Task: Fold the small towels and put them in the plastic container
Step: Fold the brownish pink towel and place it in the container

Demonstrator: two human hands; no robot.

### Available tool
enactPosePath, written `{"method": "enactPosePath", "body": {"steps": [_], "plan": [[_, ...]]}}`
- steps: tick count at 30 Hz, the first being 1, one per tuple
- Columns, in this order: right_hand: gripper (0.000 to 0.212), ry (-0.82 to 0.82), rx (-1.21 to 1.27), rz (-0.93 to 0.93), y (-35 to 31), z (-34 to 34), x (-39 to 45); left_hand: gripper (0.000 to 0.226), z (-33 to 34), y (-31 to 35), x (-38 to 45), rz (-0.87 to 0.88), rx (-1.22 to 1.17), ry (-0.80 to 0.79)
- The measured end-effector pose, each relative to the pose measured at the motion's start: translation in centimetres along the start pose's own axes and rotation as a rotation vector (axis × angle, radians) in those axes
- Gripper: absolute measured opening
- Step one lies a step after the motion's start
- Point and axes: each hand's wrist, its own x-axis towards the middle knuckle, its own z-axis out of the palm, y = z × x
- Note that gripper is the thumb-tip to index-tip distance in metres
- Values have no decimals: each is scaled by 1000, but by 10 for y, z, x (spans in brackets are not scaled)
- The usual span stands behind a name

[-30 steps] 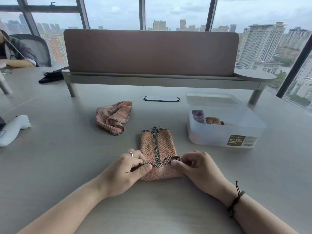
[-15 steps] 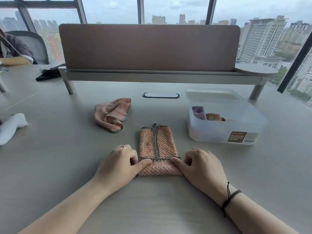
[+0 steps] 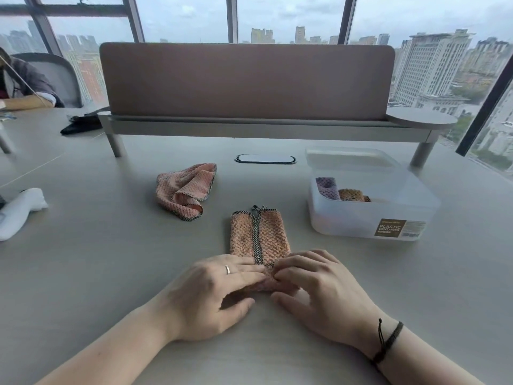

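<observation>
White object: lies at the table's left edge, partly cut off by the frame; its kind cannot be told.

Table: pale grey top, bearing all items listed.

Crumpled pink towel: unfolded, dark-edged, left of centre, well apart from both hands.

Left hand: ring on one finger; fingers laid nearly straight and close together over the near end of the folded towel, thumb tucked below against the table.

Folded pink towel: narrow strip at centre, dark trim running along its middle, far end free, near end covered by both hands.

Right hand: fingers curled, tips pinching the towel's near end just beside the left fingertips; dark cord bracelet on the wrist.

Plastic container: translucent, open, labelled, right of the folded towel and apart from it; holds a purple towel and an orange towel, side by side.
</observation>
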Motion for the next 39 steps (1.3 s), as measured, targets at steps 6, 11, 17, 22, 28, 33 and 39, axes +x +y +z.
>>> {"method": "enactPosePath", "body": {"steps": [6,11,17,22,28,33,39], "plan": [[27,-68,87,69,0,-4,1,56,0,-1,-3,-107,13,-20],[19,-44,98,90,3,0,2,50,2,-6,-3,-151,-88,49],[9,64,116,149,1,-2,5,46,1,-4,-4,-171,-84,142],[33,15,240,231,1,-10,0,21,-2,-8,0,-231,-167,278],[29,42,250,357,8,-5,7,12,-2,-12,4,-408,-294,337],[18,104,404,556,10,-3,24,6,4,-19,19,-519,-352,357],[18,62,342,618,19,2,32,12,8,-23,24,-563,-249,347]]}}
